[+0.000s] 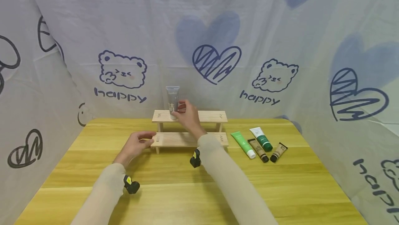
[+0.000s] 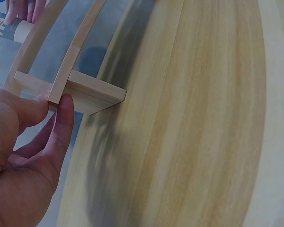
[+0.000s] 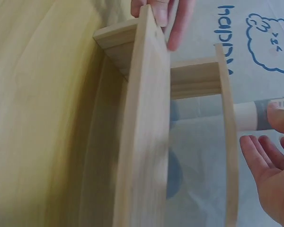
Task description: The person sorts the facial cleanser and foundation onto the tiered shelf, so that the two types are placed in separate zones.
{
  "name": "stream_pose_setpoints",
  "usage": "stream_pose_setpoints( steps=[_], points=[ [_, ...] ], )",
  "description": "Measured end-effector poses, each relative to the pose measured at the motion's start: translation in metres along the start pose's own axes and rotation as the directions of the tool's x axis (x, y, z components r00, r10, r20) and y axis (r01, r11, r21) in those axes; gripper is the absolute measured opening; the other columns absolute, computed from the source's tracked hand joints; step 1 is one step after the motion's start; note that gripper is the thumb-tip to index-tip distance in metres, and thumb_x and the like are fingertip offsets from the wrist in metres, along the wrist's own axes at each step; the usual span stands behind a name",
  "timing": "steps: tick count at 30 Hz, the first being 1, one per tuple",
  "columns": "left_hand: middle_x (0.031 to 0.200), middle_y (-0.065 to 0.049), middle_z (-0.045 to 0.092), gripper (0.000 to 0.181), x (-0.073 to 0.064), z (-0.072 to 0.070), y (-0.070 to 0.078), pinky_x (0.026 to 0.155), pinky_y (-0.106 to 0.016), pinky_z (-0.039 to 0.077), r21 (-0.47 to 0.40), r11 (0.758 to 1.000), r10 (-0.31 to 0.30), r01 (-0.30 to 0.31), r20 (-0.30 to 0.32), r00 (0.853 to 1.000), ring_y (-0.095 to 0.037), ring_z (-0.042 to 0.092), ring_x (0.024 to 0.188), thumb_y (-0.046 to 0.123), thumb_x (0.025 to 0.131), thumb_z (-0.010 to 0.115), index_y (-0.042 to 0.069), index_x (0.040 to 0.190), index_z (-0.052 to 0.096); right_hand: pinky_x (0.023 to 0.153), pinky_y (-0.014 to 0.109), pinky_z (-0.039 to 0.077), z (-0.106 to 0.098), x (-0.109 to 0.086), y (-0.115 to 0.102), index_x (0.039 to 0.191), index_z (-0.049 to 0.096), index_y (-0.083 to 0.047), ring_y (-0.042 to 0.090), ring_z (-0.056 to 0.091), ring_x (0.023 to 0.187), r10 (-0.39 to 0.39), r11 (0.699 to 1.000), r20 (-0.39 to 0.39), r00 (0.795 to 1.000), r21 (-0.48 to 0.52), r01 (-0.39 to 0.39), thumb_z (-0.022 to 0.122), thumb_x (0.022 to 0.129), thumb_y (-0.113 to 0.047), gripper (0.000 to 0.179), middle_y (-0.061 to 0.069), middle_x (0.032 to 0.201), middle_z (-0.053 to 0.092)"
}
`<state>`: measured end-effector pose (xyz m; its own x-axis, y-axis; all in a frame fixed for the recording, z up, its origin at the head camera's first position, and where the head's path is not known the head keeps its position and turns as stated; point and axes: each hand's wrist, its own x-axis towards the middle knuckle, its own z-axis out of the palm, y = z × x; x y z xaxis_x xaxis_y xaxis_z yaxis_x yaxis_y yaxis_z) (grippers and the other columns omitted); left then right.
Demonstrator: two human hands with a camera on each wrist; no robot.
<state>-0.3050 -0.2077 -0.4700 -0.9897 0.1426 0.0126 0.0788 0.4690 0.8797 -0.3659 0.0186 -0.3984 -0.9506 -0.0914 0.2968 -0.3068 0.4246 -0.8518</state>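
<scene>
A two-tier wooden shelf (image 1: 187, 139) stands mid-table. On its top tier a grey tube (image 1: 173, 100) stands upright, cap down. My right hand (image 1: 184, 114) grips the tube near its base; in the right wrist view a fingertip rests on the tube (image 3: 253, 116) beyond the shelf planks (image 3: 146, 132). My left hand (image 1: 138, 143) pinches the left end of the lower tier. The left wrist view shows its thumb and fingers (image 2: 61, 118) at the shelf end (image 2: 90, 92).
Several tubes lie on the yellow wooden table (image 1: 187, 190) to the right of the shelf: a green one (image 1: 243, 144), a white and green one (image 1: 261, 138) and two brown ones (image 1: 258, 150). A printed cloth backdrop (image 1: 280, 27) closes in the back and sides.
</scene>
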Motion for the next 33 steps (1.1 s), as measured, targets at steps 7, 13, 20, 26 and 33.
stream_pose_setpoints(
  steps=[7,13,20,26,33],
  points=[
    [0.138,-0.028,0.061,0.044,0.001,0.000,-0.001,0.085,-0.024,0.059,-0.021,1.000,0.012,-0.012,0.000,1.000,-0.030,0.070,0.112,0.006,0.101,0.062,-0.001,0.144,0.056,0.098,0.042,0.059,-0.025,0.002,0.001,0.136,0.057,-0.001,0.033,0.069,0.114,-0.023,0.999,-0.019,1.000,0.037,0.023,0.071,0.097,-0.011,0.043,0.019,0.123,0.070],
    [0.138,-0.029,0.060,0.044,0.000,-0.001,0.002,0.086,-0.027,0.059,-0.006,1.000,0.028,-0.028,0.012,1.000,-0.032,0.070,0.112,0.003,0.101,0.062,-0.003,0.144,0.056,0.100,0.041,0.058,-0.053,0.006,0.004,0.134,0.058,-0.001,0.032,0.069,0.112,-0.042,0.998,-0.059,0.997,0.038,0.045,0.070,0.097,-0.010,0.040,0.018,0.122,0.071],
    [0.140,-0.030,0.058,0.043,0.000,-0.003,0.005,0.086,-0.030,0.060,0.024,0.999,0.048,-0.049,0.049,0.998,-0.033,0.070,0.110,0.001,0.101,0.060,-0.004,0.144,0.056,0.098,0.044,0.058,-0.091,0.010,0.015,0.132,0.061,0.002,0.035,0.070,0.108,-0.070,0.997,-0.121,0.990,0.007,0.071,0.069,0.097,-0.009,0.038,0.021,0.118,0.072],
    [0.137,-0.030,0.058,0.044,0.002,-0.002,0.005,0.085,-0.032,0.060,0.043,0.998,0.049,-0.052,0.066,0.997,-0.029,0.070,0.104,0.002,0.102,0.059,-0.004,0.145,0.054,0.094,0.040,0.060,-0.125,0.009,0.027,0.135,0.059,0.003,0.035,0.069,0.108,-0.021,0.999,-0.145,0.989,0.034,0.026,0.066,0.099,-0.010,0.038,0.022,0.121,0.070],
    [0.133,-0.030,0.060,0.044,0.001,-0.002,0.006,0.087,-0.039,0.060,0.053,0.998,0.037,-0.040,0.063,0.997,-0.025,0.069,0.100,0.002,0.102,0.059,-0.003,0.146,0.054,0.088,0.028,0.062,-0.161,0.003,0.040,0.137,0.056,0.006,0.034,0.068,0.105,0.028,0.995,-0.149,0.988,0.100,-0.013,0.062,0.101,-0.007,0.039,0.027,0.123,0.066]
  ],
)
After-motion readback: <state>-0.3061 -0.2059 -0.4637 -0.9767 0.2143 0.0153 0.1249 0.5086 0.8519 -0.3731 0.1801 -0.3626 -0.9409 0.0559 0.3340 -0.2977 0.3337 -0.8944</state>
